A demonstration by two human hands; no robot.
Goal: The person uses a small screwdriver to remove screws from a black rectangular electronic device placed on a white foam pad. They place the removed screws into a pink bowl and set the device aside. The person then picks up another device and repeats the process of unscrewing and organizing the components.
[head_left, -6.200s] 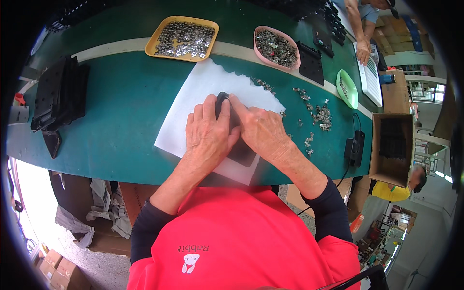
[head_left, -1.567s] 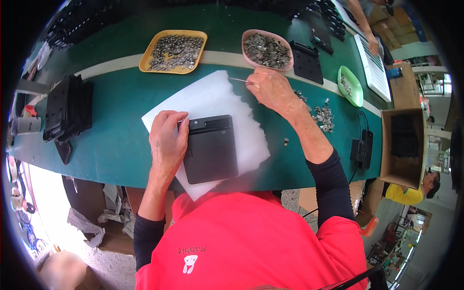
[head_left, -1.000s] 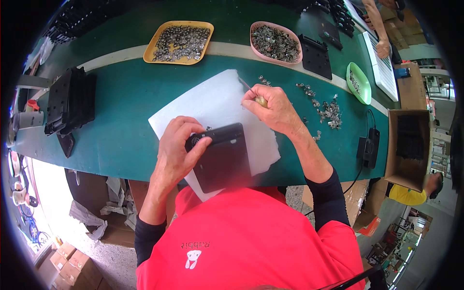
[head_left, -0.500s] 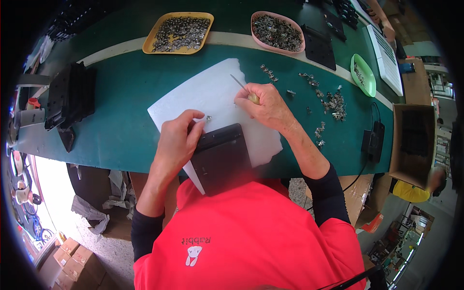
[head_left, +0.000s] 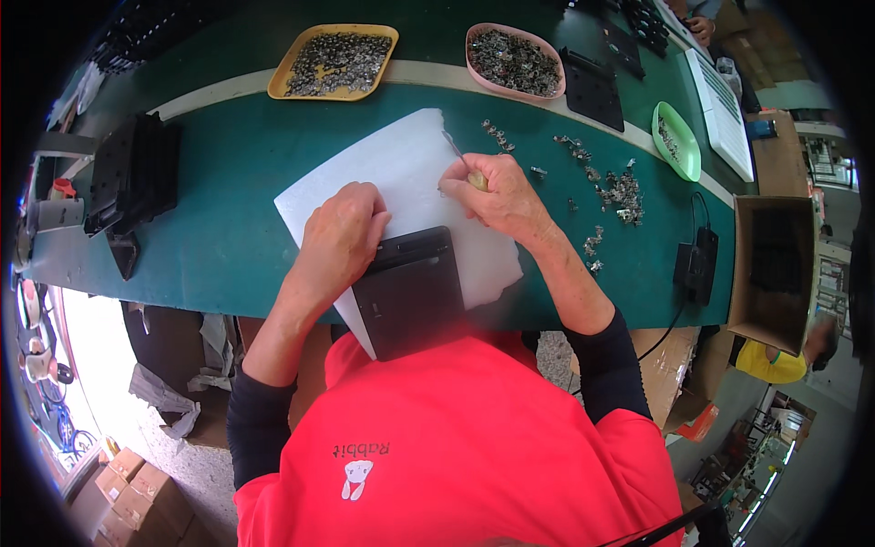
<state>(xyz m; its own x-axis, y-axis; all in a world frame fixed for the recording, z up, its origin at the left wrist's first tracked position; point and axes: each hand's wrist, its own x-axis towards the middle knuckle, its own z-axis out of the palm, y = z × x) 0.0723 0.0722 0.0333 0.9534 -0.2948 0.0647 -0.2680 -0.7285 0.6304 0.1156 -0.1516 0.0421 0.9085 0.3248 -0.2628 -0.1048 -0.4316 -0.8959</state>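
Note:
My right hand (head_left: 501, 196) grips a slim tool, apparently a screwdriver (head_left: 478, 180), by its yellowish handle; its thin metal shaft points up and away. My left hand (head_left: 344, 232) has its fingers curled together at the upper left corner of a black plastic casing (head_left: 410, 296). Whatever those fingers hold, if anything, is hidden. The casing lies tilted toward my body, over a white foam-like sheet (head_left: 396, 150) with a ragged edge. Small metal clips (head_left: 622, 196) lie loose on the green table to the right.
Beyond the sheet stand a yellow tray (head_left: 383, 73), a pink tray (head_left: 510, 89) and a green tray (head_left: 693, 164), all holding small metal parts. Black casings (head_left: 141, 173) are stacked at left. A black adapter (head_left: 697, 264) with a cord and an open cardboard box (head_left: 773, 314) are at right.
My left hand has curled in and turned knuckles up; the small metal piece near its fingertips is now out of sight. The tool's shaft has swung more upright.

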